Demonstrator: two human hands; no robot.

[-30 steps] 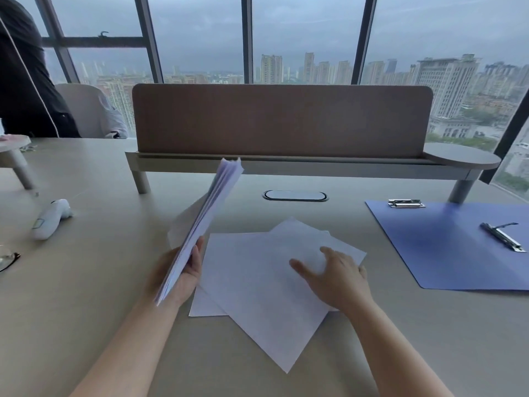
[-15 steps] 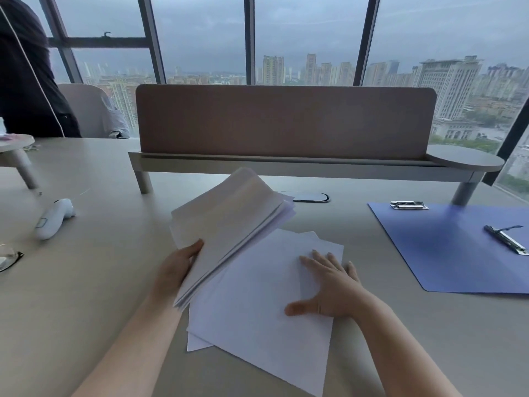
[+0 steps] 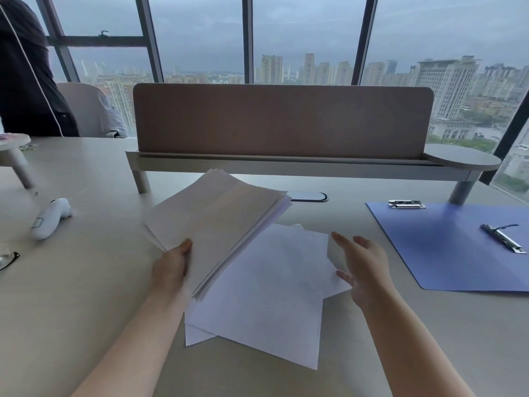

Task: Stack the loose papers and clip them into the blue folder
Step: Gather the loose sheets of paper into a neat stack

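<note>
My left hand (image 3: 171, 267) grips a thick sheaf of white papers (image 3: 217, 222) by its near left corner, held nearly flat above the table. Under it lie a few loose white sheets (image 3: 266, 299), fanned out on the tabletop. My right hand (image 3: 363, 267) hovers at the right edge of those sheets, fingers straight and spread, holding nothing. The blue folder (image 3: 446, 247) lies open and flat at the right, with a metal clip (image 3: 502, 237) on its right part and a second clip (image 3: 406, 204) at its far left corner.
A brown desk divider on a raised shelf (image 3: 283, 121) crosses the back of the table. A white handheld device (image 3: 50, 217) and glasses (image 3: 7, 257) lie at the left. A cable port (image 3: 307, 196) sits behind the sheaf. A person in dark clothing (image 3: 25, 75) is at the far left.
The sheaf in my left hand tipped from upright to nearly flat over the loose sheets. My right hand lifted off the sheets and moved to their right edge.
</note>
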